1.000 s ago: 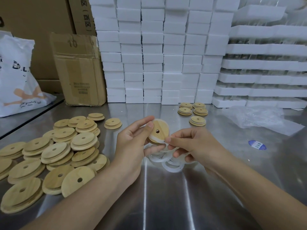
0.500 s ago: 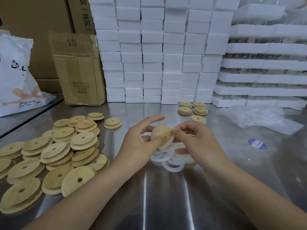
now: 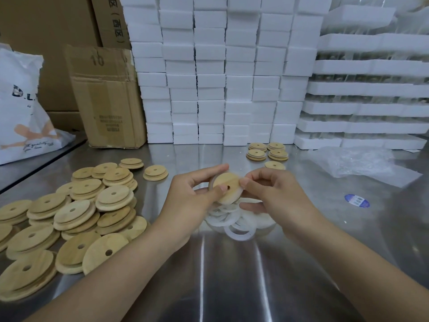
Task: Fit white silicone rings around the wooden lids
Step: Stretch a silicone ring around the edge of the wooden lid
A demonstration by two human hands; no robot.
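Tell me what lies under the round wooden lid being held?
Under that lid, a heap of white silicone rings on the metal table; the left hand and right hand hide part.

The worn brown cardboard box (image 3: pixel 104 96) bears a handwritten "10". The white plastic bag (image 3: pixel 21 108) shows "D.L". Other print is illegible.

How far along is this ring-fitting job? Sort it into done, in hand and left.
Done, probably: the five lids set apart at back right, though their rings are too small to confirm. In hand: left hand and right hand hold one lid, a white ring partly round its rim. Left: the large pile of bare lids at left and the loose rings under the hands.
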